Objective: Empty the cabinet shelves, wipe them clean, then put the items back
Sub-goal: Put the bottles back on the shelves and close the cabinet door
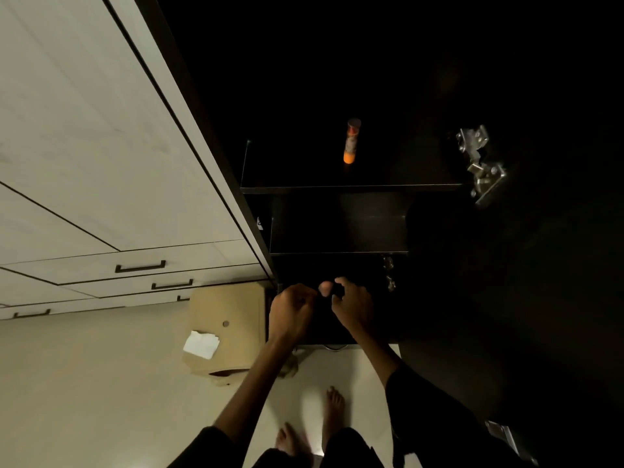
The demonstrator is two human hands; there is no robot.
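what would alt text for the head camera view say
A person's left hand and right hand reach into a dark open cabinet's bottom shelf, where something small and blurred sits between them. An orange tube stands alone on an upper shelf.

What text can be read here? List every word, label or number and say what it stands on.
No text can be read.
Orange tube on the upper shelf: printed label, too blurred to read.
White paper on the cardboard box: no writing shows.
Small white tag on the cabinet's edge: too small to read.
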